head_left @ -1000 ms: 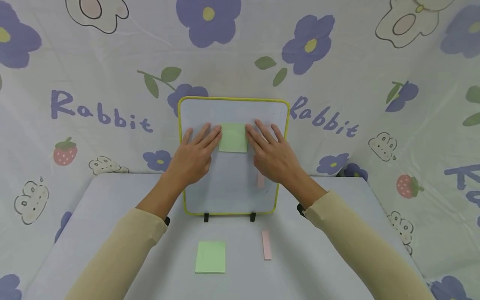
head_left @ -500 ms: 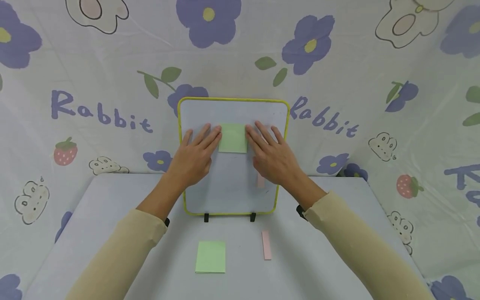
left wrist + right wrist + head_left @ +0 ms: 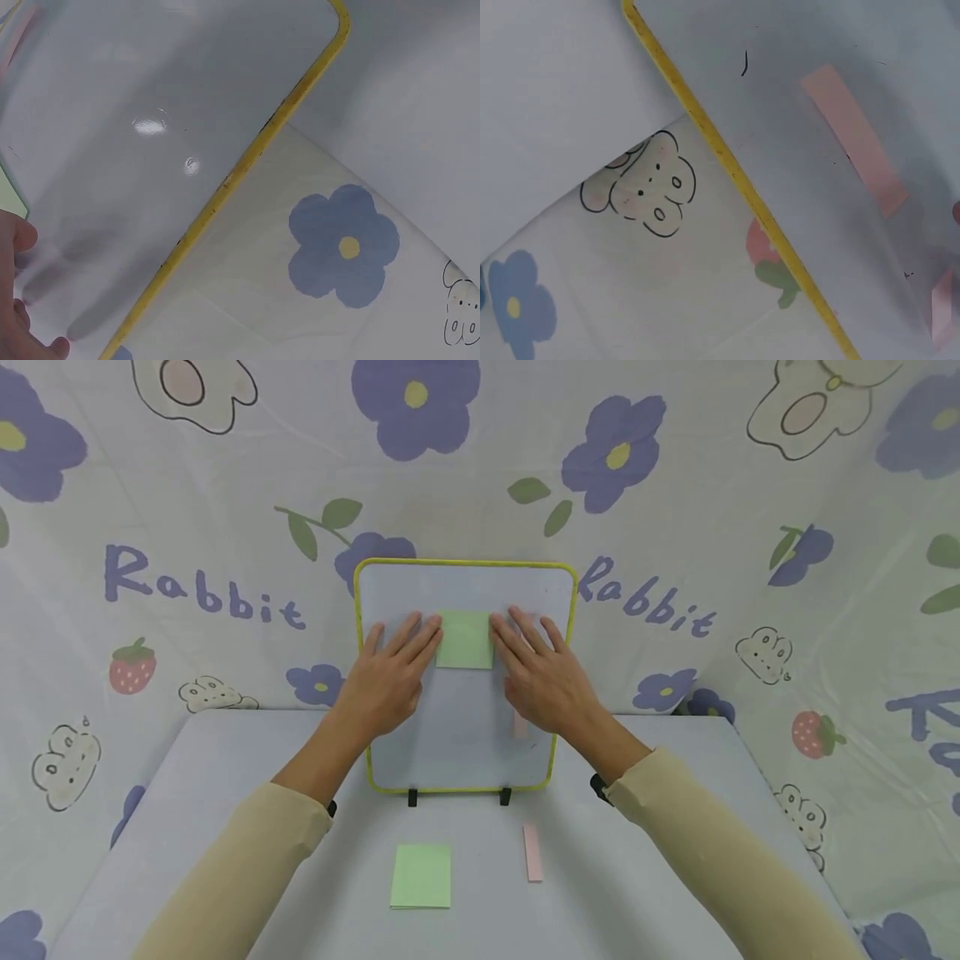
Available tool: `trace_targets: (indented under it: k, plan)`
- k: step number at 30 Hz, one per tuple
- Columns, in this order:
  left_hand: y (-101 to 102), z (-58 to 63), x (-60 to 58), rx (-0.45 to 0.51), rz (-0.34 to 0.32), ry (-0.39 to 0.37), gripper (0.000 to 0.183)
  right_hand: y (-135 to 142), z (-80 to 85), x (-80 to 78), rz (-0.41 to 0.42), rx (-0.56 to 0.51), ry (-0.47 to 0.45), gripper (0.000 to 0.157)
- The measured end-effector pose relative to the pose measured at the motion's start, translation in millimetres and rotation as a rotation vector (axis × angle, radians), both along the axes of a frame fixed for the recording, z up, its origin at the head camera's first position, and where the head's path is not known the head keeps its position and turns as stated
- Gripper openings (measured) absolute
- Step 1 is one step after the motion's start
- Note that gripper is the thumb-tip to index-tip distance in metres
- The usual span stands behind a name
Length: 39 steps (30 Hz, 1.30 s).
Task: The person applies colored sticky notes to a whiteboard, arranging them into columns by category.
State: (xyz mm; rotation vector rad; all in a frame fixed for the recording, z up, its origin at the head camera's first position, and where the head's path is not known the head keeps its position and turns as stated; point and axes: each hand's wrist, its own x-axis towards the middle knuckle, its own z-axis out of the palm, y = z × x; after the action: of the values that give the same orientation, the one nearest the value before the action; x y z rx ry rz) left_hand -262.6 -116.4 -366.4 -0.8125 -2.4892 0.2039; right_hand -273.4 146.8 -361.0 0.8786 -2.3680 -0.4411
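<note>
A light green sticky note [image 3: 465,640] lies flat on the upper middle of a yellow-framed whiteboard [image 3: 461,747]. At its left edge rest the fingertips of my left hand [image 3: 384,681], with the fingers extended over the board. My right hand [image 3: 549,683] mirrors it, straight fingers touching the note's right edge. Partly behind the right hand, a pink paper strip [image 3: 855,139] is stuck to the board. A second pink strip [image 3: 943,307] shows higher on the board, mostly hidden by the right fingers in the head view. A corner of the green note also appears beside the left fingers [image 3: 11,247] in the left wrist view.
The whiteboard stands upright on two black feet [image 3: 506,796] on a white table [image 3: 225,760]. In front of it lie a pad of green sticky notes [image 3: 421,877] and a narrow pink pad [image 3: 532,853]. Behind hangs a cloth [image 3: 465,510] printed with flowers and rabbits.
The whole head view has shifted slightly, so everything sits a little lower. Both hands keep the same place at the green note's edges.
</note>
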Motion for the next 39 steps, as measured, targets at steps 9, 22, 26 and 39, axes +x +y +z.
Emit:
trace_targets:
  k: [9, 22, 26, 39]
  plan:
    - [-8, -4.0, 7.7, 0.022, -0.044, 0.020, 0.065, 1, -4.0, 8.6, 0.015, -0.019, -0.032, 0.072]
    - [-58, -49.6, 57.0, 0.000, -0.165, -0.075, 0.062, 10, -34.1, 42.8, 0.150, -0.075, -0.069, 0.070]
    - [-71, -76.2, 76.4, -0.006, -0.190, -0.155, 0.062, 8, -49.9, 60.2, 0.207, -0.104, -0.146, 0.069]
    - [-78, -136.5, 123.3, -0.099, -0.260, -0.363, 0.060, -14, -113.3, 112.7, 0.370, -0.136, -0.508, 0.071]
